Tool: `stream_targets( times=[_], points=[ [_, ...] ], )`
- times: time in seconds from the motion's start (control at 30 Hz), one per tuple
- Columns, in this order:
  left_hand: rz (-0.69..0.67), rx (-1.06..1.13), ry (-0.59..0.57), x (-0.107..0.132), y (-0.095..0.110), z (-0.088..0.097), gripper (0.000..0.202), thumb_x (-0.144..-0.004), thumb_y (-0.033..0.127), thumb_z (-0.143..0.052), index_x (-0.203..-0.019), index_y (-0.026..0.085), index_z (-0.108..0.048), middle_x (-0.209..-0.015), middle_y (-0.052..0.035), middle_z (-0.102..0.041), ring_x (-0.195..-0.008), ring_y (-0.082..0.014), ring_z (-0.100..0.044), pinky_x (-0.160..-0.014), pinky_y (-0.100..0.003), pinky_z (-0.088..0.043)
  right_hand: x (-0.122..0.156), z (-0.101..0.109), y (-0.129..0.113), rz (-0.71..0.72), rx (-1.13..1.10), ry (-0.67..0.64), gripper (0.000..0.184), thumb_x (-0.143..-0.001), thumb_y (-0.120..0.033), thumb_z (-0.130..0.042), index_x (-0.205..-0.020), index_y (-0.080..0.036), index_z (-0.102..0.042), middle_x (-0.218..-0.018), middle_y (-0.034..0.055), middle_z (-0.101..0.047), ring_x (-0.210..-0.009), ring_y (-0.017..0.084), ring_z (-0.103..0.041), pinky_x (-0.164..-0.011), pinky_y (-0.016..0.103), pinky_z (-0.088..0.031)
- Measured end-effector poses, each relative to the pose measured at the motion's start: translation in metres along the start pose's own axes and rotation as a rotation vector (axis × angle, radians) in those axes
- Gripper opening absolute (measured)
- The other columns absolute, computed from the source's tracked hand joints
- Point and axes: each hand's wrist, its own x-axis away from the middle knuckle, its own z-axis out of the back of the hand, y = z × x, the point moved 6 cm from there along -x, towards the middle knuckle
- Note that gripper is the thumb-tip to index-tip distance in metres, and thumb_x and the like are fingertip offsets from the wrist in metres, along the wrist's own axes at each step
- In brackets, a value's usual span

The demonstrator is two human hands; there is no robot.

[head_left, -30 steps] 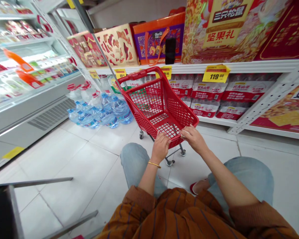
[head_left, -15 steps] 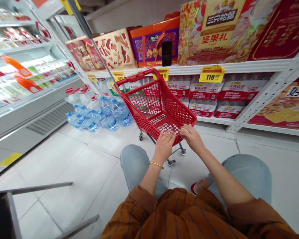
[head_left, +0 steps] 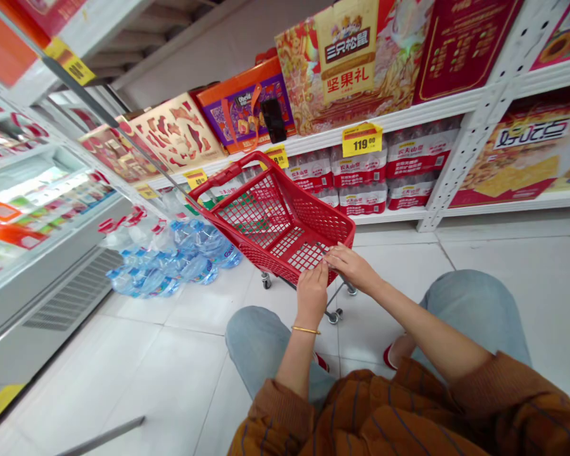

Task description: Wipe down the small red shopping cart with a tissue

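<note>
Head view: the left hand [head_left: 312,294], fingers curled, closed over the near rim of a small red shopping cart [head_left: 266,215] standing on the tiled floor [head_left: 161,386], while the right hand [head_left: 354,266], fingers slightly spread, lay on that rim just beside it, its grip unclear

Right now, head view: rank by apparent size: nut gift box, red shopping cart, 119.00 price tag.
Red shopping cart and nut gift box look alike; nearness leaves them unranked. Smallest: 119.00 price tag.
</note>
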Motion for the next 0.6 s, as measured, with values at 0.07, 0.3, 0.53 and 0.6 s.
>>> stream_targets(
  times=[0.07,0.3,0.53,0.6],
  points=[
    [-0.008,0.024,0.02,0.004,-0.003,0.0,0.045,-0.083,0.001,-0.041,-0.124,0.012,-0.055,-0.112,-0.0139,-0.069,-0.091,-0.0213,-0.066,-0.078,-0.037,-0.051,0.0,0.001,0.005,0.045,0.003,-0.021,0.027,-0.096,-0.023,-0.043,-0.115,-0.018,-0.061,-0.107,0.0102,-0.067,-0.11,0.018,-0.056,-0.105,0.05,-0.042],
    [-0.021,0.057,0.031,0.009,-0.009,-0.001,0.046,-0.086,0.005,-0.04,-0.129,0.016,-0.052,-0.116,-0.0123,-0.068,-0.09,-0.0207,-0.065,-0.076,-0.036,-0.049,0.001,0.005,0.024,0.063,0.002,-0.037,0.027,-0.097,-0.024,-0.041,-0.111,-0.02,-0.065,-0.104,0.008,-0.067,-0.109,0.017,-0.056,-0.107,0.049,-0.039],
    [-0.061,0.048,0.051,0.01,-0.012,0.002,0.044,-0.086,0.005,-0.04,-0.127,0.014,-0.053,-0.114,-0.0123,-0.069,-0.09,-0.0209,-0.065,-0.075,-0.036,-0.049,-0.001,0.007,0.038,0.057,-0.003,-0.04,0.029,-0.098,-0.025,-0.04,-0.107,-0.022,-0.066,-0.103,0.0045,-0.067,-0.106,0.016,-0.057,-0.108,0.045,-0.038],
    [-0.074,0.053,0.066,0.011,-0.014,0.003,0.045,-0.085,0.004,-0.04,-0.127,0.014,-0.053,-0.112,-0.0121,-0.069,-0.09,-0.0202,-0.066,-0.076,-0.036,-0.05,-0.002,0.008,0.043,0.039,0.004,-0.044,0.028,-0.097,-0.028,-0.041,-0.106,-0.022,-0.067,-0.102,0.0045,-0.067,-0.105,0.016,-0.057,-0.108,0.045,-0.037]
  ],
)
